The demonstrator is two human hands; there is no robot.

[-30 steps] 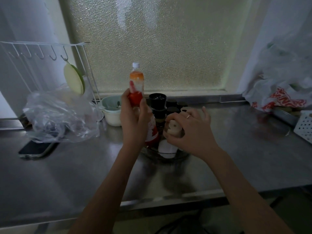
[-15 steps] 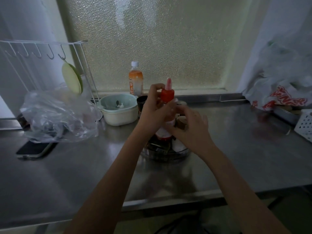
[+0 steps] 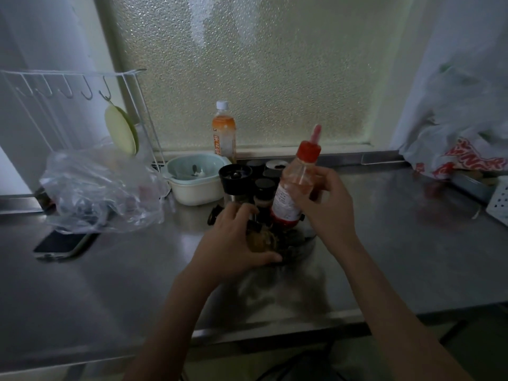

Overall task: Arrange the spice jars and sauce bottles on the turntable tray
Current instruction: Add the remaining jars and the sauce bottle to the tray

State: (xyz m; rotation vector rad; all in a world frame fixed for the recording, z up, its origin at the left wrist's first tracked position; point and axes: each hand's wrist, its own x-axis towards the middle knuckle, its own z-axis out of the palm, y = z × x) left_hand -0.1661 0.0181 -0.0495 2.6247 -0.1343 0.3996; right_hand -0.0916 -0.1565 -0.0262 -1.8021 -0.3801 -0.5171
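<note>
My right hand [image 3: 325, 204] grips a squeeze sauce bottle [image 3: 295, 185] with a red nozzle cap, tilted and lifted over the turntable tray [image 3: 308, 242]. My left hand [image 3: 233, 243] curls around a brownish jar [image 3: 259, 239] at the tray's front. Several dark-lidded spice jars stand on the tray behind, among them a tall black-topped grinder [image 3: 235, 182] and a smaller jar [image 3: 264, 192]. The tray itself is mostly hidden by my hands and the jars.
An orange drink bottle [image 3: 224, 133] stands by the window. A pale bowl [image 3: 196, 177] sits left of the tray, beside a clear plastic bag [image 3: 101, 191] and a phone [image 3: 64, 244]. A wire rack [image 3: 68, 86] is far left; bags [image 3: 461, 149] and a white basket [image 3: 499, 200] are right.
The sauce bottle passed from my left hand to my right and now tilts over the tray's right side. My left hand dropped to the brownish jar at the tray's front.
</note>
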